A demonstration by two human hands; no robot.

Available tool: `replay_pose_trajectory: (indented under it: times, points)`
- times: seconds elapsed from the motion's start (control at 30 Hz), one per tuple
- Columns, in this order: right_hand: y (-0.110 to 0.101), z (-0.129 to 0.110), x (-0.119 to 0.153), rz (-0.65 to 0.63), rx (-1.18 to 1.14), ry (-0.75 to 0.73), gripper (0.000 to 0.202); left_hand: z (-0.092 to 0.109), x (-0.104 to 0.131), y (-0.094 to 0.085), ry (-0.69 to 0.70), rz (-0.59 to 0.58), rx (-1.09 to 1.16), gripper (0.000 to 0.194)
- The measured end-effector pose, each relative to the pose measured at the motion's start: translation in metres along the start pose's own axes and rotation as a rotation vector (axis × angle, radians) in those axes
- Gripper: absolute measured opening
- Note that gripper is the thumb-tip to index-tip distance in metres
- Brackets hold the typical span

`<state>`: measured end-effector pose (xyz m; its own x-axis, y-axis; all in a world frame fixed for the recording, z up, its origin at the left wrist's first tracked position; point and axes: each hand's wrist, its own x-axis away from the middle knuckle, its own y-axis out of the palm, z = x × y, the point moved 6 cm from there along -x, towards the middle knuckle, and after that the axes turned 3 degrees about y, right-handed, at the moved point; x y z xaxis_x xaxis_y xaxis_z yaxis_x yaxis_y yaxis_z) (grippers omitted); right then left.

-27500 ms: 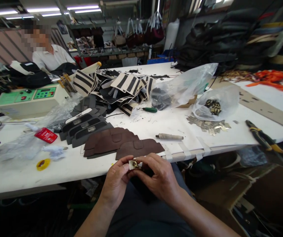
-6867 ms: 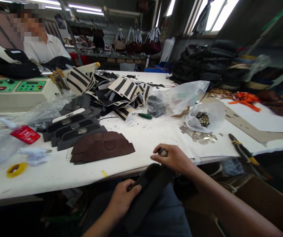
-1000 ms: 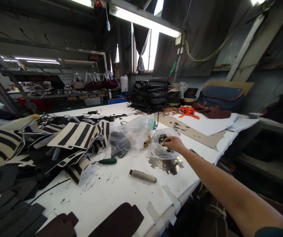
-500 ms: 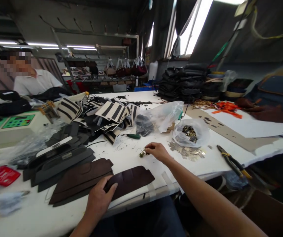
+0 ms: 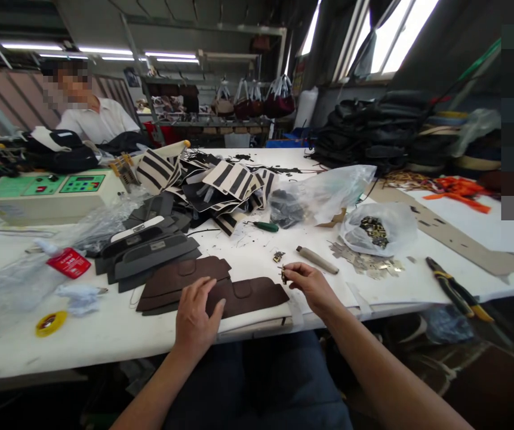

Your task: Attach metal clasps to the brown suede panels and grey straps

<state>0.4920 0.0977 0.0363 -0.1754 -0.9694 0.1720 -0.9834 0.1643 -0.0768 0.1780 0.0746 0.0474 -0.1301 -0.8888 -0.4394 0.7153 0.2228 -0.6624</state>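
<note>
A white-topped table (image 5: 104, 339) carries the brown panels near its front edge. The left-hand panels (image 5: 162, 291) are stacked in overlapping, stepped layers, matte and smooth, with stepped upper corners and a rounded tab outlined on the topmost. The right-hand panel (image 5: 259, 294) is the same dark reddish brown, long and low, with a straight lower edge, a sloping right end and a similar rounded tab near its middle; it lies flat, its left end partly hidden by the hand. The left hand (image 5: 196, 315) rests palm down where the panels meet, fingers pointing forward and slightly apart, thumb out to the right; it is open, pressing on the leather rather than gripping it. The right hand (image 5: 310, 288) is just above the table, beyond the right end of that panel, wrist angled in from the right and fingers curled. Its thumb and fingertips pinch a small metal fitting (image 5: 284, 275), brassy and dark, with a thin part sticking out to the left; its finer shape is too small to tell. A loose brassy fitting (image 5: 279, 257) lies on the table just beyond the fingertips.
</note>
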Motion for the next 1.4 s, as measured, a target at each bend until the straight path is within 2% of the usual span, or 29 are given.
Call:
replay_pose_trajectory:
  times: [0.07,0.13,0.2,0.3,0.43,0.57,0.83,0.93,1.03,1.17,1.4]
  points:
    - [0.023,0.002,0.026,-0.044,-0.118,-0.004,0.035,0.015,0.013,0.003,-0.066,-0.041,0.228,0.038]
    - [0.049,0.002,0.053,-0.098,-0.238,0.005,0.033,0.029,0.028,0.014,-0.225,-0.147,0.501,0.043]
    - [0.071,0.000,0.079,-0.150,-0.307,0.024,0.030,0.043,0.041,0.021,-0.361,-0.197,0.729,0.049]
    - [0.090,-0.007,0.106,-0.176,-0.319,0.034,0.027,0.055,0.051,0.020,-0.446,-0.215,0.880,0.045]
    - [0.093,-0.014,0.121,-0.167,-0.218,-0.021,0.023,0.056,0.053,0.010,-0.456,-0.200,0.896,0.032]
    - [0.092,-0.017,0.126,-0.163,-0.105,-0.103,0.018,0.054,0.059,0.008,-0.516,-0.197,0.925,0.034]
    - [0.092,-0.027,0.136,-0.124,-0.013,-0.205,0.027,0.053,0.070,0.006,-0.615,-0.182,1.032,0.034]
    - [0.091,-0.032,0.139,-0.101,0.011,-0.246,0.033,0.052,0.069,0.004,-0.675,-0.138,1.062,0.033]
    - [0.094,-0.030,0.140,-0.095,-0.025,-0.224,0.029,0.053,0.069,0.003,-0.733,-0.090,1.122,0.033]
    - [0.103,-0.017,0.139,-0.107,-0.181,-0.116,0.024,0.057,0.069,0.002,-0.778,-0.046,1.191,0.033]
    - [0.109,-0.007,0.139,-0.180,-0.295,-0.030,0.023,0.062,0.074,0.001,-0.854,-0.090,1.271,0.037]
